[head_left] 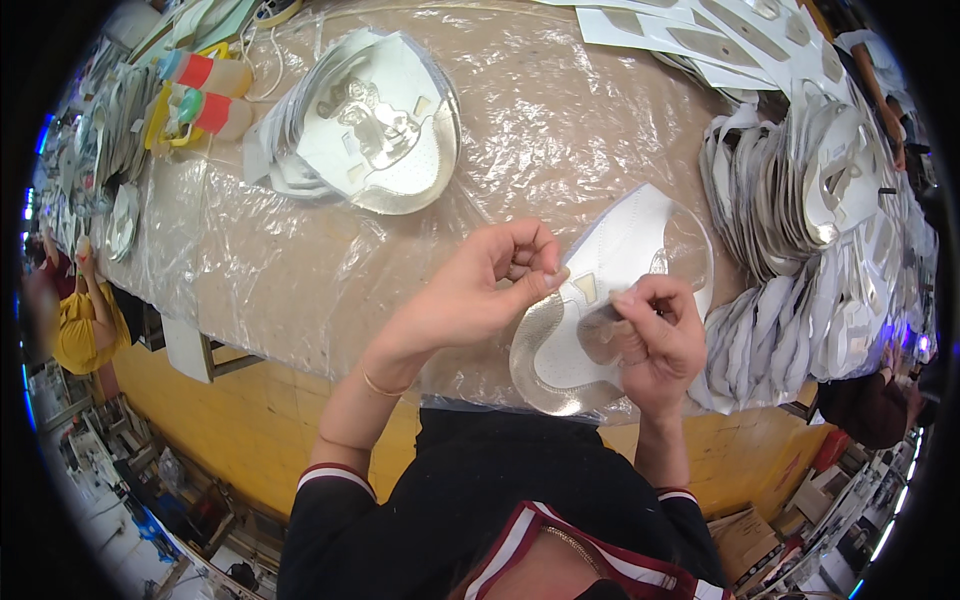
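Observation:
A flat white and silver shoe-upper piece (620, 250) lies on the plastic-covered table (300, 270) right in front of me. My left hand (480, 290) pinches its upper left edge between thumb and fingers. My right hand (655, 335) grips a thin clear film piece (600, 335) over the lower middle of the same upper. Both hands touch the piece at once.
A pile of similar silver uppers (385, 120) lies at the back left, and a large fanned stack (820, 230) fills the right side. Two glue bottles with red and green caps (205, 90) stand at the far left. White sheets (690, 35) lie at the back. Another person in yellow (80, 320) sits at the left.

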{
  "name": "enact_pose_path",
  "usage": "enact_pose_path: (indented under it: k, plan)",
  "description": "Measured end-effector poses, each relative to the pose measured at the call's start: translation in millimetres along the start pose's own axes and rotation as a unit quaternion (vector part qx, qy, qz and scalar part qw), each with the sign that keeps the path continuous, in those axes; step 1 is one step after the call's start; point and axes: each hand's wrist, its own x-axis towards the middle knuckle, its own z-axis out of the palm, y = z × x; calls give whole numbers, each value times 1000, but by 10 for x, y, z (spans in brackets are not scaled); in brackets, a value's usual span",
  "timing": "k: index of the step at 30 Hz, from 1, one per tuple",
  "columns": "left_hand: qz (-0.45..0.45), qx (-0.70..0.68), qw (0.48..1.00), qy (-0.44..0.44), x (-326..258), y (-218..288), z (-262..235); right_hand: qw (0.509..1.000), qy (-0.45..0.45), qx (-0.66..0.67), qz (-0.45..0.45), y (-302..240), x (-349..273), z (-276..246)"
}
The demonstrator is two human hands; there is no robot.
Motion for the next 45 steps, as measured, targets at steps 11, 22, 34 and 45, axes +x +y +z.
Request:
enact_pose_path:
  k: [11,22,34,45]
  plan:
    - [173,134,961,170,-71,-136,223,994,23,-14,108,-125,-15,169]
    - [321,87,886,323,-131,-517,636,975,86,91,181,-221,69,368]
    - [302,-32,884,355,-74,-551,645,942,25,251,222,-145,66,373]
    - [335,7,880,335,-67,-633,633,984,71,65,148,-163,109,422]
